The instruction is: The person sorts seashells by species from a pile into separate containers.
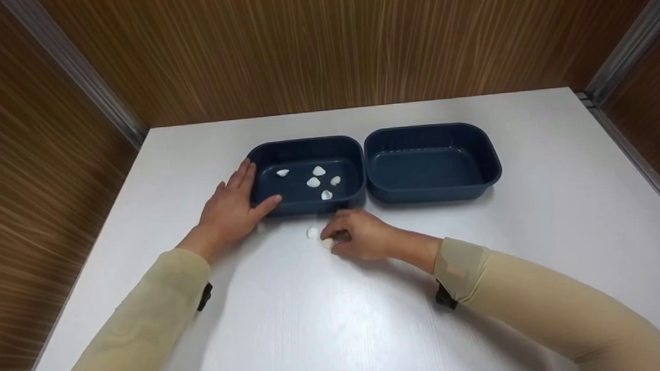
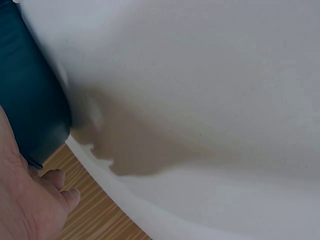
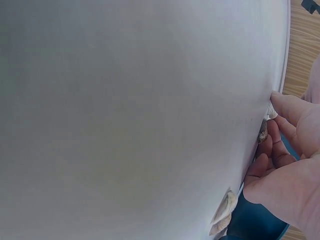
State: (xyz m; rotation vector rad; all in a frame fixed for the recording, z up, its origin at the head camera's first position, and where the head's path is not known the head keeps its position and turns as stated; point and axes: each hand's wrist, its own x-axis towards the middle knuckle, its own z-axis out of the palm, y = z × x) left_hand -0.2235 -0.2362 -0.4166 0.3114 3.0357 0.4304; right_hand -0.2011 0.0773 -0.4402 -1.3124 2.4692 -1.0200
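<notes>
My left hand point(image 1: 229, 211) rests against the left end of a dark blue rectangular tray point(image 1: 309, 207). Its fingers lie straight along the outer side, and the thumb reaches over the front corner. Several small white seashells point(image 1: 313, 182) lie spread on that tray's floor. In front of the tray, my right hand point(image 1: 364, 233) pinches a pale seashell point(image 1: 327, 242) at the table surface between thumb and finger. Just left of it lies another white shell point(image 1: 312, 233). The right wrist view shows shells point(image 3: 225, 212) on the table close to the curled fingers point(image 3: 262, 147).
A second dark blue tray point(image 1: 434, 194), with no shells visible inside, stands to the right of the first, almost touching it. Both sit on a white table point(image 1: 334, 317). Wood-grain panels point(image 1: 325, 48) rise behind and at both sides.
</notes>
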